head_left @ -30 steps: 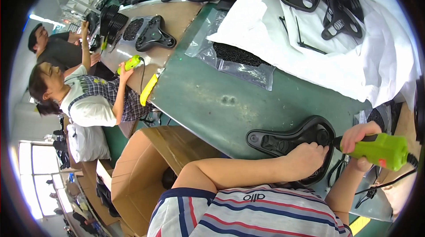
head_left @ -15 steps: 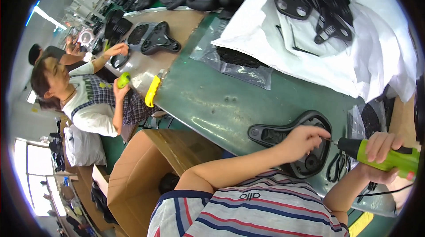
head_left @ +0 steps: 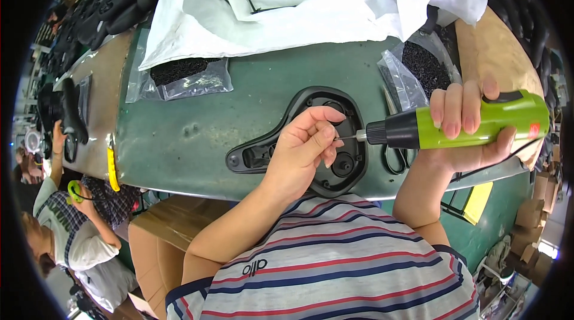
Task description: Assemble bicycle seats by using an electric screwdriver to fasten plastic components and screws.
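A black bicycle saddle [head_left: 242, 160] lies underside up near the front edge of the green table, its nose pointing left. Above it, my right hand [head_left: 466, 117] grips a green and black electric screwdriver [head_left: 430, 126] held nearly level, its thin bit pointing left. At the bit's tip my left hand [head_left: 302, 152] is closed in a pinch, thumb against forefinger. Whatever the fingertips hold is too small to make out. My left hand covers part of the saddle's middle.
Clear bags of small black screws lie left [head_left: 182, 72] and right [head_left: 424, 66]. A white sheet [head_left: 269, 33] bearing black plastic parts covers the back. Black-handled scissors [head_left: 394, 161] lie beside the saddle. A yellow cutter [head_left: 112, 167] and a co-worker [head_left: 72, 230] are at left; a cardboard box [head_left: 155, 242] stands below.
The view has swung right, so everything sits further left. The screwdriver's bit has come to my left fingertips, which remain pinched over the saddle.
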Demonstrator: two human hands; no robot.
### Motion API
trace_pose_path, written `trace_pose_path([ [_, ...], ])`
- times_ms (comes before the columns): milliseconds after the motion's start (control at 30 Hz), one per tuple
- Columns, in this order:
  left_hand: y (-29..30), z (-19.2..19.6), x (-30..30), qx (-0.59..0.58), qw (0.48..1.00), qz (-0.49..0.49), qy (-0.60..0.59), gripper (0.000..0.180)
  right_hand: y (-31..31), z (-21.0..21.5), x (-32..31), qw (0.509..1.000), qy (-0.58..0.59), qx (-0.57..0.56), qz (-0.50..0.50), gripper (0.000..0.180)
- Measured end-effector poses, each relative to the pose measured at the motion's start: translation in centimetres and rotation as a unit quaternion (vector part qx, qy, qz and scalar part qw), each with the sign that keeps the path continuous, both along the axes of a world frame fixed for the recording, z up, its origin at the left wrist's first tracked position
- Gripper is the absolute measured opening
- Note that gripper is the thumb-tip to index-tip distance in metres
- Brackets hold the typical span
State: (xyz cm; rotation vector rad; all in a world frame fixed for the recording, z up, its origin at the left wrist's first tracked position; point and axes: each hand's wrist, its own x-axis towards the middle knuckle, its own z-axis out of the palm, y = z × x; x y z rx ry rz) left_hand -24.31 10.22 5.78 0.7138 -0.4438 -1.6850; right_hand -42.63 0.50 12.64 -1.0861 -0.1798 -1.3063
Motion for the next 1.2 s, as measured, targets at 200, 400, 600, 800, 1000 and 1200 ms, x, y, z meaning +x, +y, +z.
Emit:
trace_pose_path([
  [200,0.1,-0.2,-1.2,-0.009,0.996,0.078,-0.035,0.015,2.3,1.2,0.8,0.969,0.087,-0.230,-0.028,0.049],
  [400,-1.9,0.5,1.9,-0.152,0.831,0.082,-0.529,0.031,1.6,0.2,0.3,0.978,0.076,-0.170,-0.099,0.046],
  [600,-5.8,-4.1,19.8,-0.039,0.422,0.190,-0.886,0.026,1.6,0.4,-2.0,0.985,0.149,-0.086,-0.018,0.050],
  [800,-8.0,-4.3,25.1,0.042,0.518,0.082,-0.851,0.021,2.0,0.0,-2.8,0.969,0.208,-0.112,0.072,0.056],
  [1000,-7.4,-3.5,25.3,0.051,0.622,0.194,-0.757,0.017,2.3,0.5,-2.4,0.952,0.254,-0.137,0.103,0.058],
  [1200,-5.1,-1.1,15.8,-0.057,0.964,0.159,-0.206,0.018,4.5,-0.7,-1.5,0.968,0.234,-0.092,0.017,0.048],
])
